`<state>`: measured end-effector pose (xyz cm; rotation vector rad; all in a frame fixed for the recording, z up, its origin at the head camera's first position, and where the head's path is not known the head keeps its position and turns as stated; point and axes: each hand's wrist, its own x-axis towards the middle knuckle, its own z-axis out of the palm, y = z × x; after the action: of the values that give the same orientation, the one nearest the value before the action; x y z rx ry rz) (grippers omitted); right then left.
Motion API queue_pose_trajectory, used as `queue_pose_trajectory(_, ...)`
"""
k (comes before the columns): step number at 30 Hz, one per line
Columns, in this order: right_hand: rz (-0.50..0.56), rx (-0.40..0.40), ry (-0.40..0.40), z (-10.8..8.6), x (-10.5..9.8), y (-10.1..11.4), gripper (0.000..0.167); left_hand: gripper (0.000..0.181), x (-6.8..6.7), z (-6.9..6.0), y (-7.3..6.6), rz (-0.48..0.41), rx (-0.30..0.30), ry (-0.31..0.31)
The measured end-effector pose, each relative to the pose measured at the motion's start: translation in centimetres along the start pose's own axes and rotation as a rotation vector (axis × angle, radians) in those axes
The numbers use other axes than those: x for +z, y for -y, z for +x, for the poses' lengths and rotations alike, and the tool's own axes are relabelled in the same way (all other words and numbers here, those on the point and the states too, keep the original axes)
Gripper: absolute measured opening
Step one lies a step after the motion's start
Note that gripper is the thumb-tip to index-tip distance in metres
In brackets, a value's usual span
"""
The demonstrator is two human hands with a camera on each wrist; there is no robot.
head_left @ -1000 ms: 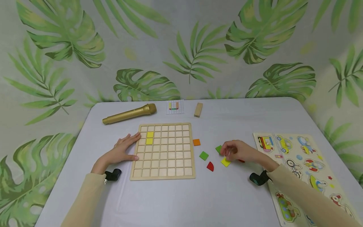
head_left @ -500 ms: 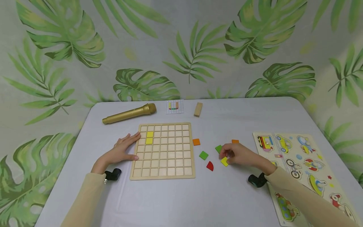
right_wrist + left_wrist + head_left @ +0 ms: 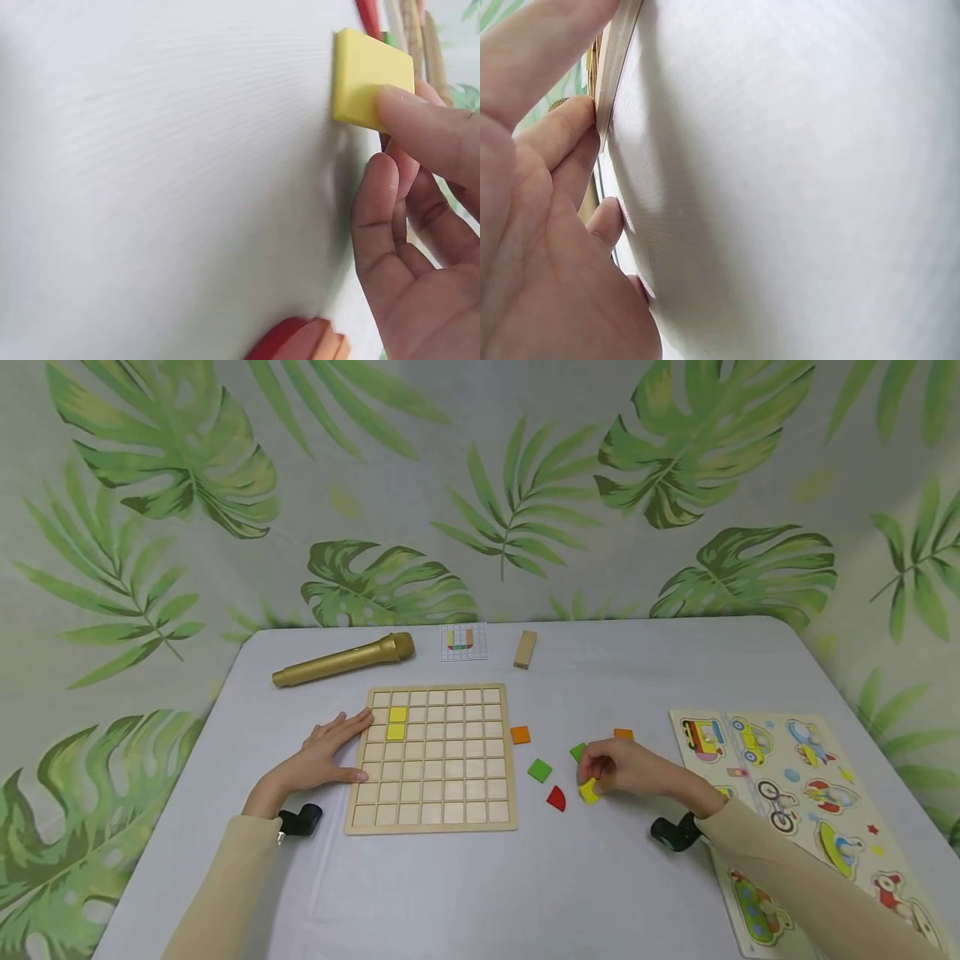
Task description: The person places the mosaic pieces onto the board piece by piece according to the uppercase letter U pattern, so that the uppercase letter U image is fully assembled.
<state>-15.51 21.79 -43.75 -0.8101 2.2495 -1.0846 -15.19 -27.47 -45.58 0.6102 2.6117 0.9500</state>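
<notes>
A wooden grid board (image 3: pixel 455 770) lies on the white table, with two yellow squares (image 3: pixel 396 723) in its upper left cells. My left hand (image 3: pixel 326 758) rests along the board's left edge, fingers spread and thumb touching the frame. To the right of the board, my right hand (image 3: pixel 626 767) pinches a yellow square tile (image 3: pixel 373 79) between thumb and fingers, tilted up at the table surface. Near that hand lie a green square (image 3: pixel 539 770), a second green one (image 3: pixel 577 751) partly covered, a red quarter-circle (image 3: pixel 556 798) and orange squares (image 3: pixel 521 735).
A gold microphone (image 3: pixel 343 661), a small pattern card (image 3: pixel 462 642) and a wooden block (image 3: pixel 525 650) lie along the far edge. A vehicle puzzle board (image 3: pixel 813 810) sits at the right, under the right forearm. In the right wrist view, a red piece (image 3: pixel 289 341) shows below.
My right hand has taken hold of the yellow tile, tilting it up and shifting it slightly left. An orange square behind the hand has come into view. The left hand stays still.
</notes>
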Motion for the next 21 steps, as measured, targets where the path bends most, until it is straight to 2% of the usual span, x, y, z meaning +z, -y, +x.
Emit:
queue_pose_trajectory(6,0.074,-0.029,0.051,1.6,-0.5,0.2,0.016,0.093,0.0,0.0,0.2,0.005,-0.001,-0.003)
queue_pose_trajectory(13,0.177,-0.017,0.026,4.5,-0.5,1.4,0.012,0.093,0.0,0.0,0.3,0.006,-0.001,-0.003)
queue_pose_trajectory(21,0.227,-0.034,0.030,8.3,0.4,3.3,0.012,0.093,-0.1,0.0,-0.1,-0.004,-0.012,0.004)
